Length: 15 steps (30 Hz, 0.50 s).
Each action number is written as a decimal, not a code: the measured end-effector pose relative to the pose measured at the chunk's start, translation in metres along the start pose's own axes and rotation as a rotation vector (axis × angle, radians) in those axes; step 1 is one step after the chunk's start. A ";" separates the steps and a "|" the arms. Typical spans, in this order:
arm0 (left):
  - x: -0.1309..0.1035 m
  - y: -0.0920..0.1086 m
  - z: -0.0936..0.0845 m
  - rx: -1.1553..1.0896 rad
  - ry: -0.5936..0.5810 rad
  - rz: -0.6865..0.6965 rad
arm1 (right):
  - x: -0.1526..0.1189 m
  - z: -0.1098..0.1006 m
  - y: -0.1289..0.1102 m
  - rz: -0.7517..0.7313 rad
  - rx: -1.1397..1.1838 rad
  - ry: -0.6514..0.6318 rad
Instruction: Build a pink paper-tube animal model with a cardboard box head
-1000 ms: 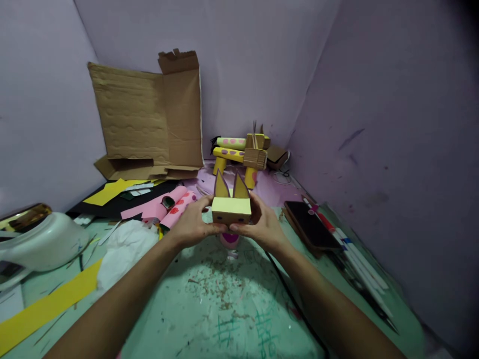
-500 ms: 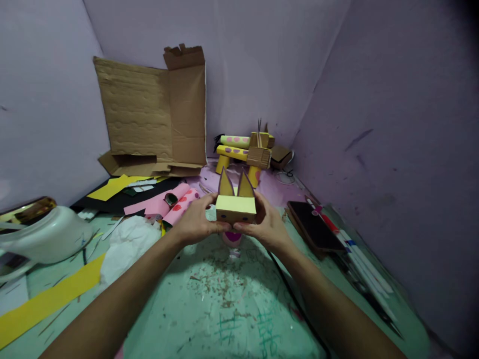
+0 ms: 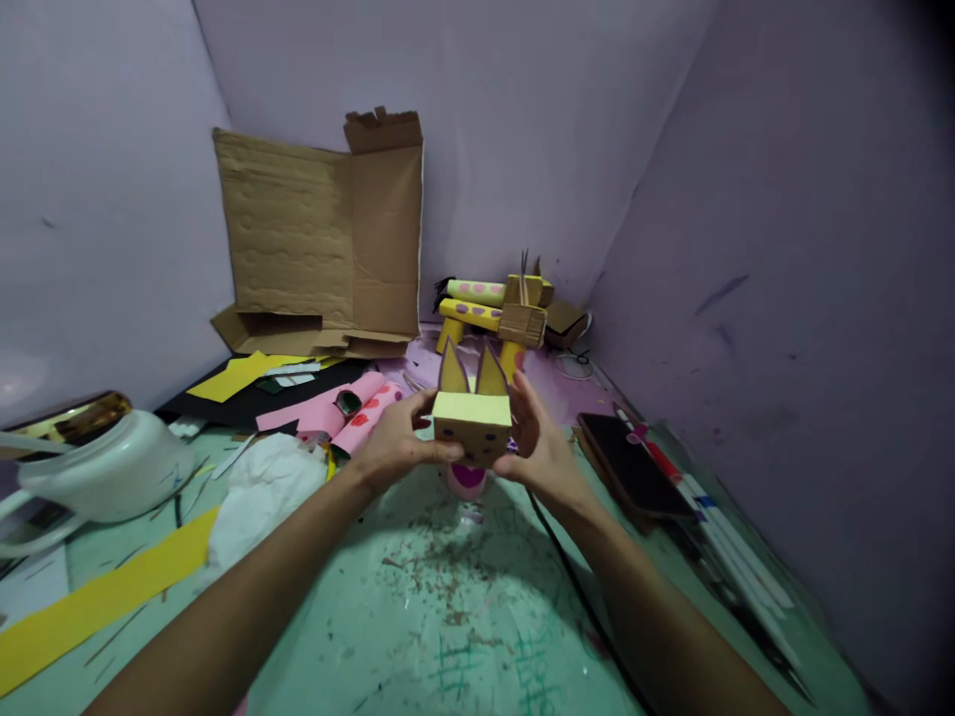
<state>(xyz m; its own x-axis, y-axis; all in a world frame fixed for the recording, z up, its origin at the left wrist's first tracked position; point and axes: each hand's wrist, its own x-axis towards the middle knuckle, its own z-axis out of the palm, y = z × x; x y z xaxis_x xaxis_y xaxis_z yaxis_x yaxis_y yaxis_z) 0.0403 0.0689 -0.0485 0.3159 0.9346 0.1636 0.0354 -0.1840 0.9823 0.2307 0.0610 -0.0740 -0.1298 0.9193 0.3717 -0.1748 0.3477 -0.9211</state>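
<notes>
A small cardboard box head with a pale yellow top, two pointed ears and dark dots on its front is held up over the middle of the table. My left hand grips its left side, thumb across the lower front. On the right side, my right hand is spread, with its thumb close to the lower corner and the other fingers apart from the box; whether the thumb touches cannot be made out. Just below the head shows a pink object with a magenta patch, partly hidden.
Cardboard animal figures stand behind, beside an opened carton. Pink rolls, white tissue, a yellow strip and a white pot lie left. A phone and several markers lie right.
My right hand has opened and its fingers have come away from the box. The box front has tipped more into view, showing more dots. The whole view has shifted slightly.
</notes>
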 end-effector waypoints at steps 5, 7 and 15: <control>0.004 0.008 -0.009 -0.315 0.120 0.031 | 0.003 -0.010 -0.001 -0.039 0.129 0.156; 0.005 0.014 -0.013 -0.359 0.165 0.051 | 0.001 -0.006 -0.001 0.061 0.156 0.064; -0.001 0.021 -0.005 -0.345 0.167 0.054 | -0.014 0.023 0.000 0.224 -0.013 -0.336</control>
<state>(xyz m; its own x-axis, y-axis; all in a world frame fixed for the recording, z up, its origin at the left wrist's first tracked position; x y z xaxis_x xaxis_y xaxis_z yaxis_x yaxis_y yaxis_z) 0.0361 0.0656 -0.0271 0.1490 0.9682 0.2007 -0.3074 -0.1476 0.9401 0.2097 0.0437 -0.0764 -0.4751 0.8621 0.1762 -0.0937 0.1495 -0.9843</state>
